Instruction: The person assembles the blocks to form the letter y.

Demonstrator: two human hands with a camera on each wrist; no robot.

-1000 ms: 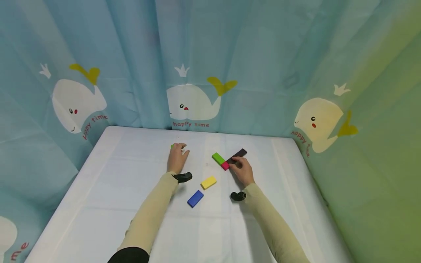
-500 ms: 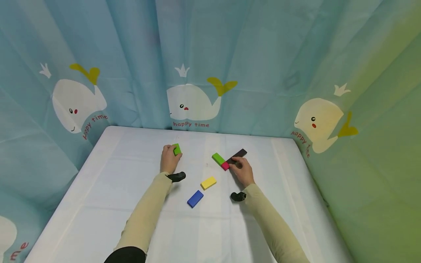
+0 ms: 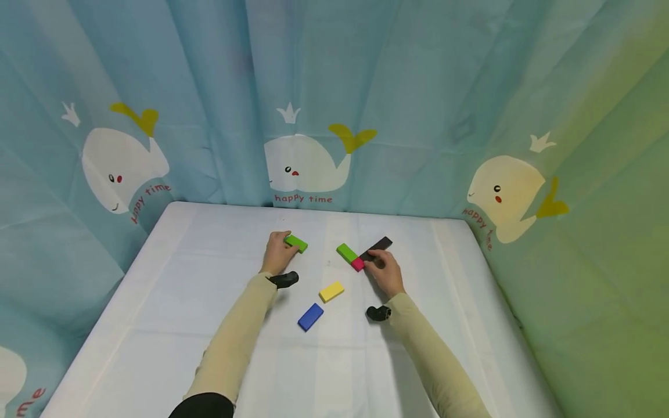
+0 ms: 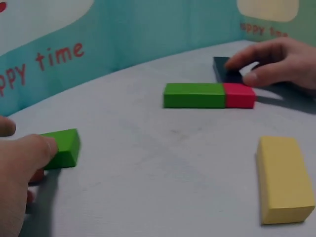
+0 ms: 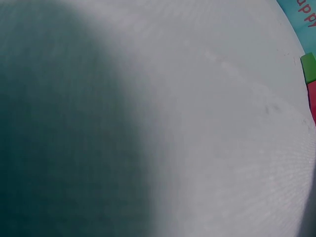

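My left hand [image 3: 279, 253] pinches a green block [image 3: 296, 243] at the table's far left-centre. In the left wrist view the thumb [image 4: 42, 148] presses on the near part of that green block [image 4: 66, 148]. My right hand [image 3: 385, 271] holds a long black block [image 3: 380, 245] near its lower end, finger and thumb curled around it. At that end sits a small red block [image 3: 358, 264], the right thumb right beside it. A second green block [image 3: 346, 252] lies end to end with the red one, so the three form an angled shape.
A yellow block [image 3: 331, 291] and a blue block [image 3: 310, 317] lie on the white table [image 3: 334, 366], between the forearms. A blue-green curtain [image 3: 418, 116] printed with whales hangs along the table's back and sides.
My left hand has taken hold of the loose green block, turned it and brought it rightward, nearer the joined blocks. The right hand, yellow block and blue block have stayed put.
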